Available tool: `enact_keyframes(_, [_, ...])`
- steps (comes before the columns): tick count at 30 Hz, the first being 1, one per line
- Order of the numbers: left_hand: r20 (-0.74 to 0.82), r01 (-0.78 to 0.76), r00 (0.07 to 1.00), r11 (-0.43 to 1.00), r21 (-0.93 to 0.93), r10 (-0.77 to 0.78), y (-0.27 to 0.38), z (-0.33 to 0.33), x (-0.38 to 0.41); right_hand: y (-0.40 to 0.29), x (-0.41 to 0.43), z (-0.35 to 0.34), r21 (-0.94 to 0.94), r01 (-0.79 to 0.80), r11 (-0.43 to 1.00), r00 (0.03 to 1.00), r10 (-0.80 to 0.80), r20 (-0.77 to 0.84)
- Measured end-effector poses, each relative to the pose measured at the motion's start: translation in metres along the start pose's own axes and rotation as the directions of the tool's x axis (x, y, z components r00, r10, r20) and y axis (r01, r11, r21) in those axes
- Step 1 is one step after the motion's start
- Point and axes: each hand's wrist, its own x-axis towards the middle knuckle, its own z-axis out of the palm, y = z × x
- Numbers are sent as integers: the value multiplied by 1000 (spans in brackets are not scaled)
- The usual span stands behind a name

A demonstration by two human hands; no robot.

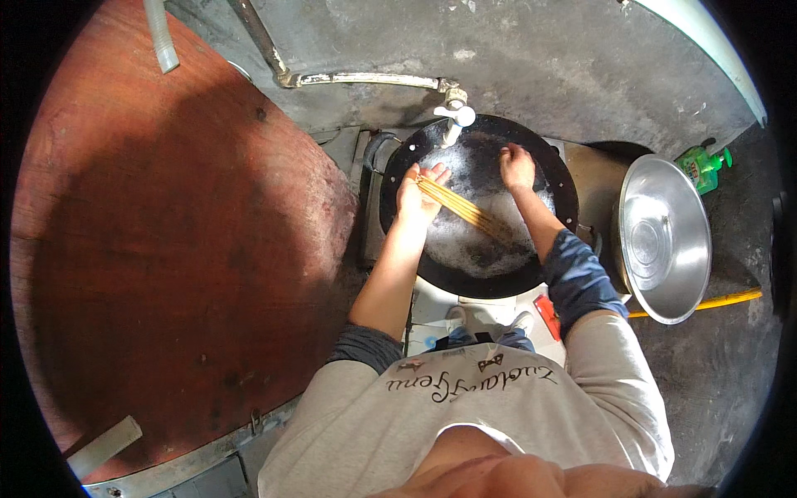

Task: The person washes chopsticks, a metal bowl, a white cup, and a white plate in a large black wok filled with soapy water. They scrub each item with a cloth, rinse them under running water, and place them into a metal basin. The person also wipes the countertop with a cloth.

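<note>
My left hand [418, 198] is palm up over the left side of a large black wok [485, 287]. It holds a bundle of yellowish wooden chopsticks [459, 205], whose far ends slant down to the right into the wok. Over the right half of the wok, my right hand [518, 168] has its fingers curled. Whether anything is inside them is hidden. A white plastic tap [457, 118] points down over the wok's far rim, between and beyond my hands. Greyish-white patches, perhaps water or foam, cover part of the wok's inside.
A reddish-brown wooden board [187, 261] fills the left side. Right of the wok, a stainless steel basin [663, 243] stands near a green pump bottle [703, 169] and a yellow rod [728, 300]. A pipe [367, 78] runs along the grey wall. A red object [548, 316] lies below.
</note>
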Motion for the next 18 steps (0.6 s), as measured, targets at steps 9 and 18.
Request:
enact_keyframes(9, [-64, -45, 997, 999, -12, 44, -23, 30, -10, -94, -52, 5, 547, 65, 834, 962, -198, 188])
enact_keyframes(18, [148, -427, 900, 762, 488, 409, -26, 89, -40, -77, -51, -57, -209, 310, 927, 856, -177, 487])
